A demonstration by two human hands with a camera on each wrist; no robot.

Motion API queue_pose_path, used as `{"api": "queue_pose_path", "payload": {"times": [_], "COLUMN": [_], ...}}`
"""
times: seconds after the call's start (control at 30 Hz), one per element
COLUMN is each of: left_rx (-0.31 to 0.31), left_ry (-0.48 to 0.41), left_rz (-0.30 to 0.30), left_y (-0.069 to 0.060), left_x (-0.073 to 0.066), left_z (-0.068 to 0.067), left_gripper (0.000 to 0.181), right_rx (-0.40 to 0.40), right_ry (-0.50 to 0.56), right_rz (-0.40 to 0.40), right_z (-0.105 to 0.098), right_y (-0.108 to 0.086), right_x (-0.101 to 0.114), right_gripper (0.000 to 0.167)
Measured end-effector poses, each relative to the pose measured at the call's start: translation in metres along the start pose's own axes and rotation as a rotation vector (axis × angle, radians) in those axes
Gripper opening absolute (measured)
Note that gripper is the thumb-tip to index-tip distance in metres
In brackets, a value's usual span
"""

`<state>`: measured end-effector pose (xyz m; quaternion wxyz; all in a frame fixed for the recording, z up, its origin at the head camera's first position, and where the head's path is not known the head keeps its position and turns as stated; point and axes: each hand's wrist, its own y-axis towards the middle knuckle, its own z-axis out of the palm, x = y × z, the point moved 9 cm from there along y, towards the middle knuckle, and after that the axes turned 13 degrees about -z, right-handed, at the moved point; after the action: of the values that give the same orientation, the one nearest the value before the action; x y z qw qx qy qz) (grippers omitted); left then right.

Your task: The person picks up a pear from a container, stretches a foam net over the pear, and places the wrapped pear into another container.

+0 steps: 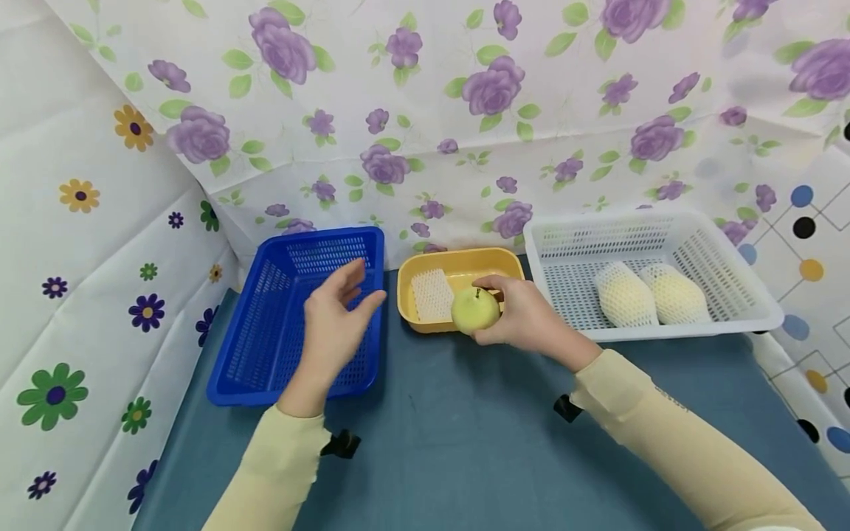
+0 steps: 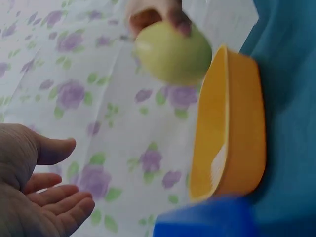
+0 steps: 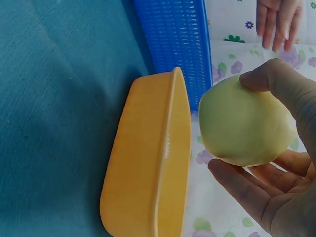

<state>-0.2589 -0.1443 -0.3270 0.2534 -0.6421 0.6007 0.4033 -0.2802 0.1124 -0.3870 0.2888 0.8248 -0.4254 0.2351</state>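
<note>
A round yellow-green pear (image 1: 475,310) with a dark stem is held by my right hand (image 1: 524,313); the thumb and fingers grip its sides. It is in front of and above the yellow plastic tub (image 1: 458,258), as the right wrist view also shows. Inside the tub lies a white foam net sleeve (image 1: 432,295). My left hand (image 1: 337,313) hovers over the right side of the blue basket (image 1: 249,324), holding nothing. In the left wrist view its fingers are loosely extended and its thumb stands apart, well away from the pear (image 2: 173,53).
A white basket (image 1: 750,310) at the right holds two pale fruits (image 1: 624,295) in foam nets. The containers stand in a row along the back of the blue-green tabletop (image 1: 438,442). Behind them hangs a flowered cloth (image 1: 432,162); patterned cloths close off both sides.
</note>
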Motion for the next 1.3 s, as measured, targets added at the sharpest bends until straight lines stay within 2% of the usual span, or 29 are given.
{"api": "queue_pose_path", "payload": {"times": [0.13,0.27,0.4,0.53,0.7,0.87,1.0,1.3], "left_rx": [0.115,0.224,0.324,0.4,0.474,0.528,0.562,0.612], "left_ry": [-0.005,0.019,0.045,0.056,0.049,0.059,0.068,0.035], "left_rz": [0.024,0.041,0.061,0.066,0.063,0.086,0.094,0.056], "left_y": [-0.005,-0.013,-0.02,-0.024,-0.028,-0.03,-0.032,-0.038], "left_x": [-0.007,-0.011,-0.015,-0.016,-0.015,-0.014,-0.011,0.004], "left_z": [0.033,0.061,0.084,0.101,0.115,0.125,0.131,0.142], "left_gripper": [0.054,0.057,0.063,0.067,0.069,0.07,0.069,0.065], "right_rx": [0.013,0.043,0.055,0.058,0.066,0.074,0.072,0.084], "right_ry": [0.033,0.045,0.049,0.055,0.048,0.044,0.041,0.077], "right_rz": [-0.002,-0.009,-0.017,-0.023,-0.023,-0.026,-0.037,-0.038], "right_z": [0.004,0.009,0.012,0.014,0.016,0.017,0.018,0.03], "right_y": [0.0,-0.001,-0.002,-0.004,-0.005,-0.006,-0.008,-0.019], "right_x": [0.001,0.002,0.004,0.006,0.008,0.009,0.01,0.006], "right_gripper": [0.077,0.076,0.076,0.078,0.078,0.075,0.075,0.073]}}
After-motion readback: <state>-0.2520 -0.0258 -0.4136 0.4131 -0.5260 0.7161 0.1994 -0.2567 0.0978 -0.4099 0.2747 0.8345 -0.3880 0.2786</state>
